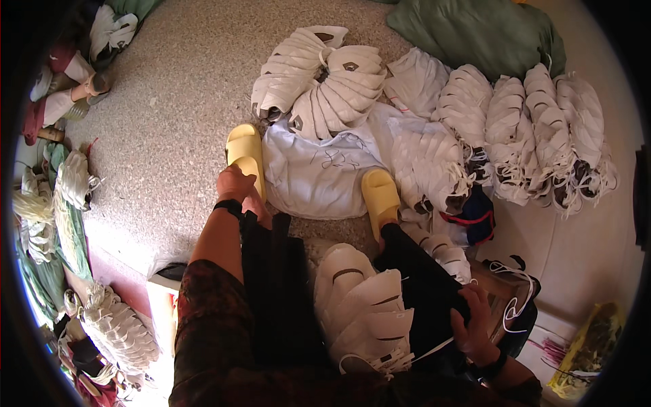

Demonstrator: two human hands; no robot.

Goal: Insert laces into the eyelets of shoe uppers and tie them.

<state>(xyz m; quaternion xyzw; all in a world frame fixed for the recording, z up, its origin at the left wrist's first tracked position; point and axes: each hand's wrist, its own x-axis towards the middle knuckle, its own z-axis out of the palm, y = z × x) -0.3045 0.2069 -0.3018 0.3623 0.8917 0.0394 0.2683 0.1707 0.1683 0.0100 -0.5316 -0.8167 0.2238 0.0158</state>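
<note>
Between my legs lies a nested stack of white shoe uppers [359,298], with laces loose at its lower end. My left hand [237,183] is reaching down at my left ankle, just above a yellow slipper [244,146]. Its fingers are curled, and whatever they may hold is hidden. My right hand [476,325] rests by my right knee on the black trouser leg, thumb apart from the fingers. A white lace [434,348] stretches from the stack toward that hand; I cannot see it gripped. The other yellow slipper [381,197] is on my right foot.
Ahead, a curved bundle of white uppers [339,88] lies by a white sack [319,176]. Several more bundles [508,136] line the right, below a green sack [475,34]. A yellow bag [590,353] stands lower right. Another person's foot [96,85] shows at upper left.
</note>
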